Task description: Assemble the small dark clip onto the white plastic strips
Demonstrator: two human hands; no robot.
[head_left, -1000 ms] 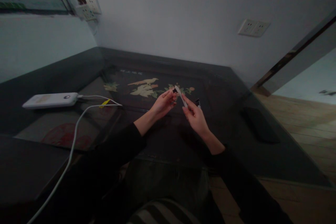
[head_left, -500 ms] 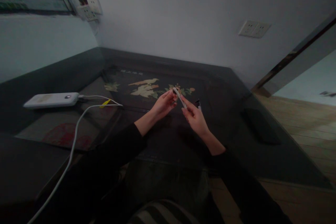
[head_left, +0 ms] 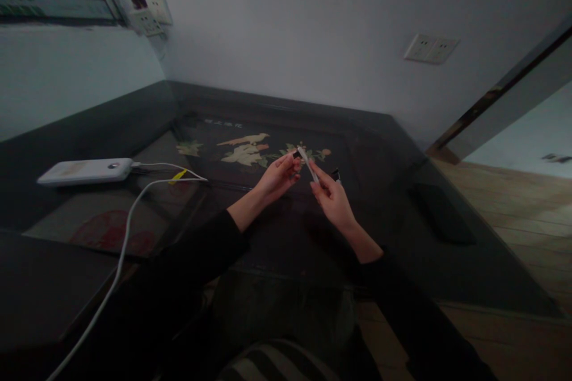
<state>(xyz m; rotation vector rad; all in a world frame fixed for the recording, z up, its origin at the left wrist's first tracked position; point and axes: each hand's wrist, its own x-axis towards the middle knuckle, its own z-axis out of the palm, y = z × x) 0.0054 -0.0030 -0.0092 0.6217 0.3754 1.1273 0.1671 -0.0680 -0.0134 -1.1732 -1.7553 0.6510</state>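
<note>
My right hand (head_left: 333, 197) is closed on a slim, whitish stick-like object (head_left: 307, 161), which slants up and left above the dark table. Its exact kind is too small to make out. My left hand (head_left: 277, 178) pinches a small black piece (head_left: 296, 155) at the upper end of that stick. I cannot tell whether the two parts touch. Just behind my right hand's fingers lies a small black and silver object (head_left: 336, 175), partly hidden by the hand.
A white power bank (head_left: 84, 172) lies on the left with a white cable (head_left: 129, 223) and yellow tag (head_left: 179, 176). A flat black object (head_left: 441, 213) rests at the right. The glossy dark table (head_left: 286, 110) meets the wall; sockets (head_left: 431, 49) are above.
The black piece in my left hand now shows more plainly, slightly left of the white stick's tip. Both hands stay almost in place; the view has shifted slightly.
</note>
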